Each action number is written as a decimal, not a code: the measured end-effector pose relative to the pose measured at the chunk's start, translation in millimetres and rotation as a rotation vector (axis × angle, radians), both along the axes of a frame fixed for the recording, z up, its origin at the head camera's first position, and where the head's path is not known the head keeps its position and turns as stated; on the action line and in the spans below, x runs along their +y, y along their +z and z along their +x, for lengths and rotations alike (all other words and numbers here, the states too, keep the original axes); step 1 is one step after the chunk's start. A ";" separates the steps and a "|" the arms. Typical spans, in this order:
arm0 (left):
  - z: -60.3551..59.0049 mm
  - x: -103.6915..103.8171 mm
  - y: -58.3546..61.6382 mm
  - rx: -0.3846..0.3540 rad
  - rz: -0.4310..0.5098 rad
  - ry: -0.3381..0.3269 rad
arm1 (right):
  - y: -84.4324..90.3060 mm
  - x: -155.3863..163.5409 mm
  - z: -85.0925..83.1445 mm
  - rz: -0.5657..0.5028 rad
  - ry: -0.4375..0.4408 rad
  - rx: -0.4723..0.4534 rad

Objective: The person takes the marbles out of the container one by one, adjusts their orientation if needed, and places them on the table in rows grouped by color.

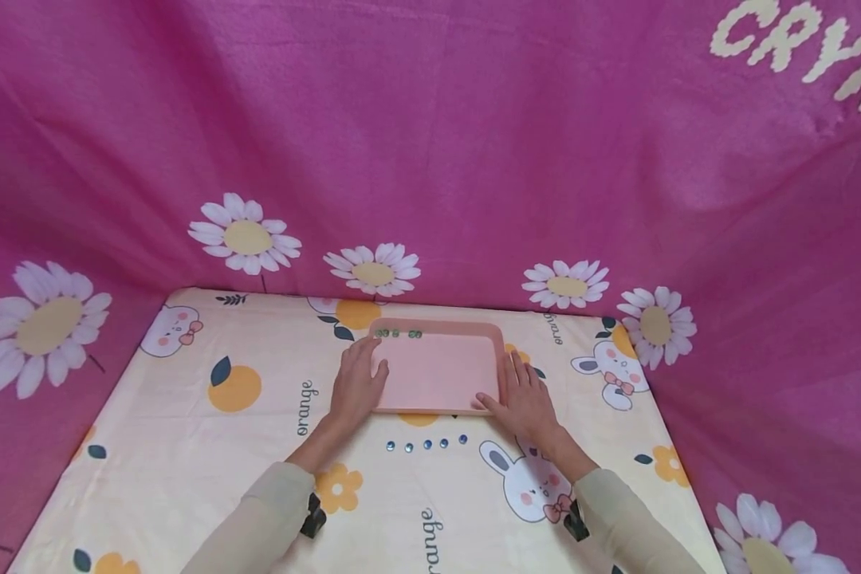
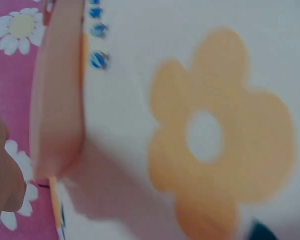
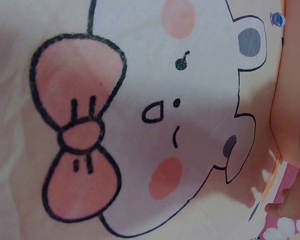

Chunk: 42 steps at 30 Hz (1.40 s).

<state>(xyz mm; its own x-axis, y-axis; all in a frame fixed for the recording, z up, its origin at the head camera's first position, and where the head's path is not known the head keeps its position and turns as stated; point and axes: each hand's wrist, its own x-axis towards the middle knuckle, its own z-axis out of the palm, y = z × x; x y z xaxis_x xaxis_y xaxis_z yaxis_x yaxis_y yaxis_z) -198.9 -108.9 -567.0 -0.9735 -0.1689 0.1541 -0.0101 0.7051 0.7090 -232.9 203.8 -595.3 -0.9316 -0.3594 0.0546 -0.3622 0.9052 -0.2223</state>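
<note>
Both hands' fingers point(image 1: 362, 355) lie straight, seemingly touching the pink tray point(image 1: 438, 371) sides.

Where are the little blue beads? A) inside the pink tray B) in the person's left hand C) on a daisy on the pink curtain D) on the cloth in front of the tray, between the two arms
D: the blue beads lie in a row on the cloth, just in front of the pink tray; only green beads sit inside it.
</note>
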 end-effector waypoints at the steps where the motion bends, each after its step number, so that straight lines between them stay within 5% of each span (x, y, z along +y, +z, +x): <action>1: -1.5 4.6 3.2 0.019 0.045 0.010 | -0.2 0.4 0.2 0.003 -0.006 -0.002; 7: -13.3 27.8 9.6 -0.020 0.240 0.045 | 0.3 0.0 0.4 0.003 -0.019 0.004; 15: -29.1 36.8 -6.3 -0.087 0.400 0.123 | 0.2 -2.6 -2.2 0.057 -0.037 -0.004; 25: -46.3 39.8 -18.8 -0.122 0.392 0.143 | 1.8 -3.8 -2.2 0.105 -0.047 -0.001; 42: -58.9 48.9 -17.7 -0.126 0.293 0.160 | 7.4 -2.9 2.1 0.157 -0.050 0.044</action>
<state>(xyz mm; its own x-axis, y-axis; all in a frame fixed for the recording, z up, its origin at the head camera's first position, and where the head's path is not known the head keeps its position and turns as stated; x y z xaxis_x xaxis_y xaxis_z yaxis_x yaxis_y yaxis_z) -257.7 -60.1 -584.7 -0.9395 -0.3399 -0.0426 -0.2038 0.4546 0.8671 -230.8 200.9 -587.9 -0.9463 -0.3204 0.0424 -0.3226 0.9446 -0.0612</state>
